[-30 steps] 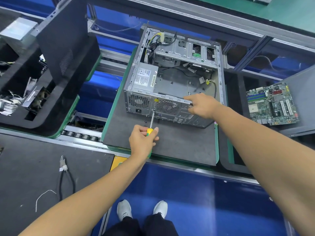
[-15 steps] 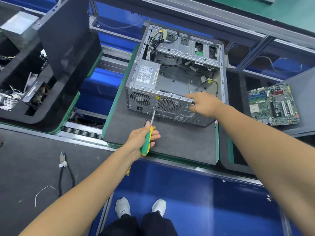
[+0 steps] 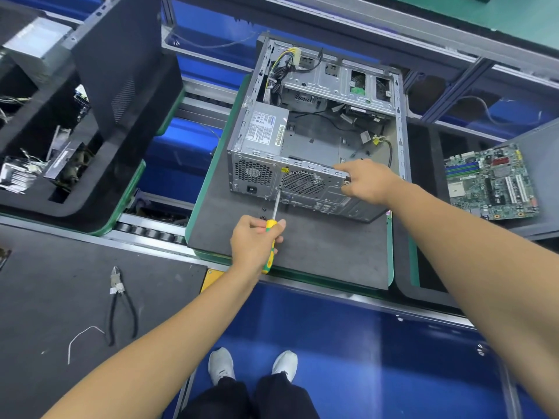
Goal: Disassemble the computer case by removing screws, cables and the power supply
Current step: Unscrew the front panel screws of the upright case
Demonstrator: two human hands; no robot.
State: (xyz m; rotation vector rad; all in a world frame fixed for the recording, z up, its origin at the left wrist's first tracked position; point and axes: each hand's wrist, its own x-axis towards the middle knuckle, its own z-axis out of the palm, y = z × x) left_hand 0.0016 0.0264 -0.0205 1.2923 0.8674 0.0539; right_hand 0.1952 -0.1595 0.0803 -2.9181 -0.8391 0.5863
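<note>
An open grey computer case (image 3: 320, 140) lies on its side on a dark mat (image 3: 317, 252), rear panel toward me. The silver power supply (image 3: 266, 128) sits in its near left corner, with yellow and black cables (image 3: 279, 71) bundled behind it. My left hand (image 3: 254, 243) grips a yellow-and-green screwdriver (image 3: 270, 246); its tip touches the rear panel between the power supply grille and the round fan grille. My right hand (image 3: 369, 182) holds the case's upper rear edge. Small black screws (image 3: 263, 213) lie on the mat beside the screwdriver shaft.
Side cutters (image 3: 119, 300) and a white wire scrap (image 3: 81, 337) lie on the dark bench at lower left. A green motherboard (image 3: 490, 182) rests on a tray at right. A black panel (image 3: 121, 65) and loose parts (image 3: 27, 170) fill the tray at left.
My left hand has shifted its grip on the screwdriver handle, with the tip staying at the rear panel. My right hand stays on the case edge.
</note>
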